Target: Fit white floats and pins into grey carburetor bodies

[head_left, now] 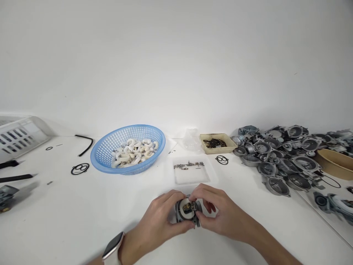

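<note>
In the middle near the front, my left hand (162,217) wraps round a grey metal carburetor (179,217), thumb along its near side and fingers at its far side. The bowl side faces up, with a white ring-shaped float (182,211) inside and brass jets (186,206) at the centre. From the right, my right hand (215,208) reaches over the carburetor, thumb and index finger closed on its right side by the float's hinge. Whether a small pin sits between those fingertips is hidden. Just beyond lies a clear shallow tray (193,178) with small metal pins and parts.
A blue basket (97,156) holds several white floats. Behind the tray stands a cream box (220,150) of black rubber rings. Carburetor bodies (275,154) pile up at right around a tan bowl (333,162). Gaskets (79,169), a black tube (89,145) and a white crate (24,136) are left.
</note>
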`<state>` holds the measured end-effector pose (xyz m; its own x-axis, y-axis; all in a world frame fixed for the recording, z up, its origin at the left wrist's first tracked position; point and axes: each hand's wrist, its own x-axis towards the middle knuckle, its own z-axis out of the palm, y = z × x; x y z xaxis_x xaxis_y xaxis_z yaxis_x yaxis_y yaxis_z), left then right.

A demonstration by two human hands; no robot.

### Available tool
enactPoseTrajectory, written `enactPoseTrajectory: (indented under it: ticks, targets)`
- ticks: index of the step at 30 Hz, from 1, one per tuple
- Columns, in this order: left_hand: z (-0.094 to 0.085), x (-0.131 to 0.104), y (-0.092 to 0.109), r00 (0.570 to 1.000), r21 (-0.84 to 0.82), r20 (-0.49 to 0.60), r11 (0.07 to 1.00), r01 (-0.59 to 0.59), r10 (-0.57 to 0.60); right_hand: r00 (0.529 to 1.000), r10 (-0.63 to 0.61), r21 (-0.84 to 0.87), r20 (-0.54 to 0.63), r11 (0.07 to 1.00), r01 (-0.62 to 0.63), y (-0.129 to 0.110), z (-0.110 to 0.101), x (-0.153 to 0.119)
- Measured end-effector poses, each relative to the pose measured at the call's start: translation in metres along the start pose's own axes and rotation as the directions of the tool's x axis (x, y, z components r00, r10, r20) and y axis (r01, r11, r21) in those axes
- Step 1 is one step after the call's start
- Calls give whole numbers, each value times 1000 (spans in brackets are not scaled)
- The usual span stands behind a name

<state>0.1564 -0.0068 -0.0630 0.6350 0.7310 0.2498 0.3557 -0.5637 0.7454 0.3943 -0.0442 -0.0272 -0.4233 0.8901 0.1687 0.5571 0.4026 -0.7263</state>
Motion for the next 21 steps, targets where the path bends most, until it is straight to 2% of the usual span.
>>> enactPoseTrajectory:
  ticks: [15,19,21]
  targets:
    - [1,0,-1,1000,29,-2,999,15,-15,999,-31,-9,-8,999,31,0,0,0]
    - [3,-4,-7,998,110,6,991,-70,70,1000,11,-16,19,1000,-10,-7,-4,-2]
    - [0,-7,-11,990,150,-34,980,-132,138,998,47,-32,46,998,-46,-10,-4,-1]
